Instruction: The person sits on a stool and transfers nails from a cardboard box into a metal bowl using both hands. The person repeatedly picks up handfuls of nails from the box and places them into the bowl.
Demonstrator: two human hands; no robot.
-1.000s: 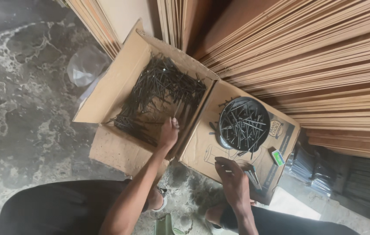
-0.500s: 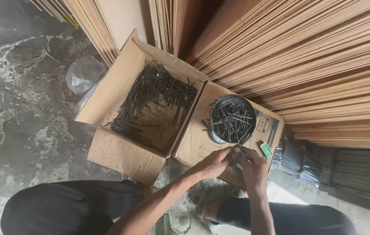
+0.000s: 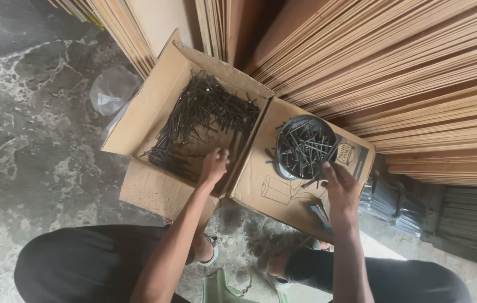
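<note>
Cardboard box [image 3: 154, 120] sat open on the mottled stone floor [image 3: 19, 140] in the head view, and everything else is placed against it. Inside the box lay a loose heap of long dark nails [image 3: 205, 112], piled mostly toward its far side and its left wall. The left hand [image 3: 214, 166] reached over the box's near edge into the lower right corner, fingers curled down close together among the nails there; whether it pinched any could not be told. The box's right flap [image 3: 272, 188] lay folded out flat, and on it stood a round dark tin [image 3: 304, 147] filled with more nails. The right hand [image 3: 342, 191] hovered over that flap, just at the near rim of the tin, fingers loosely spread and pointing toward it, with a small bunch of nails [image 3: 321, 211] held beneath the palm. Behind the box leaned a stack of thin plywood sheets [image 3: 407, 73]. Left of the box lay a crumpled clear plastic bag [image 3: 112, 90]. Black trousers [image 3: 87, 261] filled the frame nearest the camera, below the box
</note>
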